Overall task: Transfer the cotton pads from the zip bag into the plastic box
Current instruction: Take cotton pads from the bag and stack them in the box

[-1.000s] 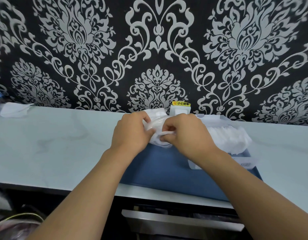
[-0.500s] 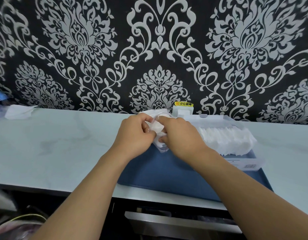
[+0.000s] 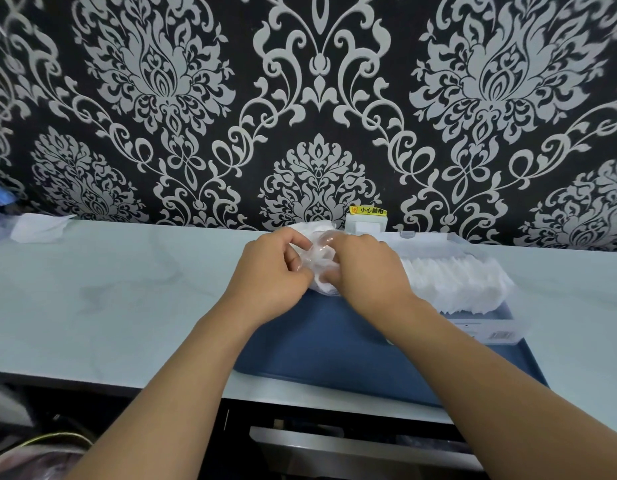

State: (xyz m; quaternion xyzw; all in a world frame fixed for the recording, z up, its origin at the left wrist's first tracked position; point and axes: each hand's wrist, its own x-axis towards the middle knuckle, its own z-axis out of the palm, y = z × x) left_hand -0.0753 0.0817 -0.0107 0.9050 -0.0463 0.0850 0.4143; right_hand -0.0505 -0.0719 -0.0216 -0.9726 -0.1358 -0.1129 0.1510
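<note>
At the bottom of the frame your two forearms rise toward the centre. Your left hand point(image 3: 270, 271) and right hand point(image 3: 364, 268) meet there, fingers curled, both pinching the clear zip bag point(image 3: 317, 258) crumpled between them, with white cotton showing inside it. Under them lies a blue mat point(image 3: 328, 348) on the pale counter point(image 3: 127, 289). Right of centre, on the mat, the plastic box point(image 3: 487, 336) holds a row of cotton pads point(image 3: 456, 280). Farther back, a white socket with a yellow label point(image 3: 366, 220) sits against the patterned wall, and a white tissue point(image 3: 40, 226) lies at the left edge.
</note>
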